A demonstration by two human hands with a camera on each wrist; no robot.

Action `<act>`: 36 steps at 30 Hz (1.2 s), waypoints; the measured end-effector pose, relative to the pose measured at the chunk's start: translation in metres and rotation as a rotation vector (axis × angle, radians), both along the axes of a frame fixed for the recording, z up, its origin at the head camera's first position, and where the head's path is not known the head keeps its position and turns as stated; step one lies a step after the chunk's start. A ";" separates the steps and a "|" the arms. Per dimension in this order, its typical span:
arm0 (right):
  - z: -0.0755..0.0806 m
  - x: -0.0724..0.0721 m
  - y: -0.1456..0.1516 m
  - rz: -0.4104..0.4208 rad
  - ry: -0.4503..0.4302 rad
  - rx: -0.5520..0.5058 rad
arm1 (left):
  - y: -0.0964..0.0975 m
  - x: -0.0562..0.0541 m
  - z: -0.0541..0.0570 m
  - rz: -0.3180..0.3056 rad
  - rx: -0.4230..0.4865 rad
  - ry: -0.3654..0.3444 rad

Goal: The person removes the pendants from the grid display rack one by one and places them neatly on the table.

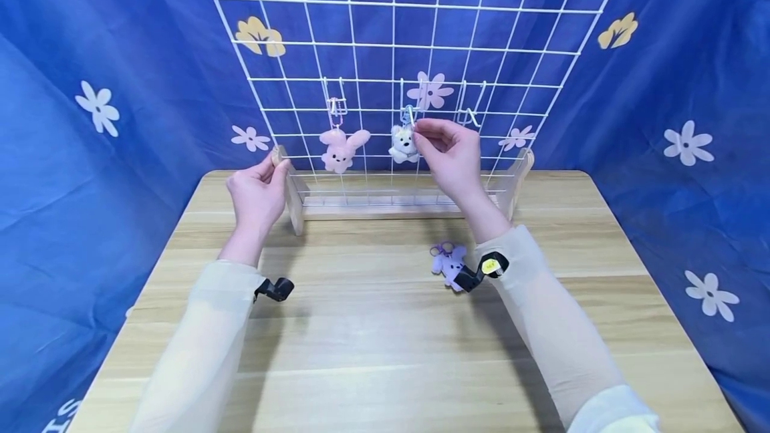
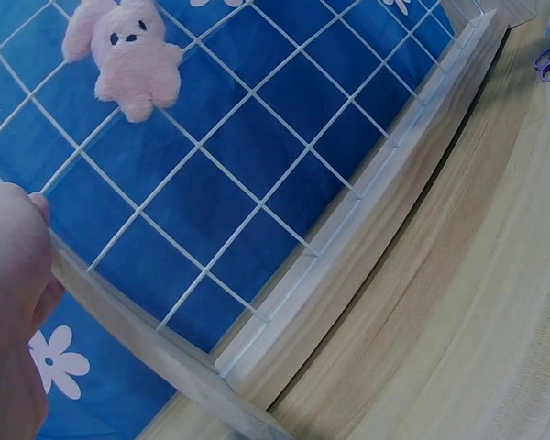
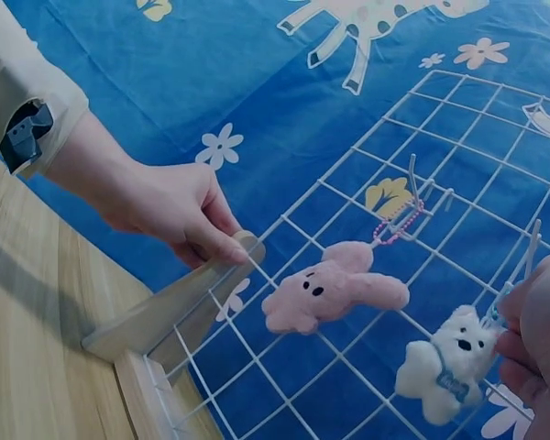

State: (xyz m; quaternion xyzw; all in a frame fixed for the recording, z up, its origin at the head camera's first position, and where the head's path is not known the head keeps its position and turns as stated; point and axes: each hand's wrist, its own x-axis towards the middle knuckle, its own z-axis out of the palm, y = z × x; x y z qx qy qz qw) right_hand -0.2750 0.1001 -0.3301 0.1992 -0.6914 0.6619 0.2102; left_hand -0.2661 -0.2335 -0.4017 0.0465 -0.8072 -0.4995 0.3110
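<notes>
My left hand grips the top of the wooden side stand at the left end of the white wire grid. With its thumb and fingers, my right hand pinches a white plush dog keychain beside its head, close to its blue chain. That chain is at the middle hook on the grid; my fingers partly hide it in the right wrist view. To its left, a pink plush bunny keychain hangs by a pink bead chain from another hook.
A third hook is on the grid at the right. The purple plush keychain lies on the wooden table below my right forearm, partly covered by the wrist camera. Blue patterned cloth surrounds the table.
</notes>
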 end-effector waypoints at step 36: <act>0.011 -0.012 -0.032 -0.104 -0.157 -0.176 | -0.001 -0.001 -0.003 0.000 -0.019 0.033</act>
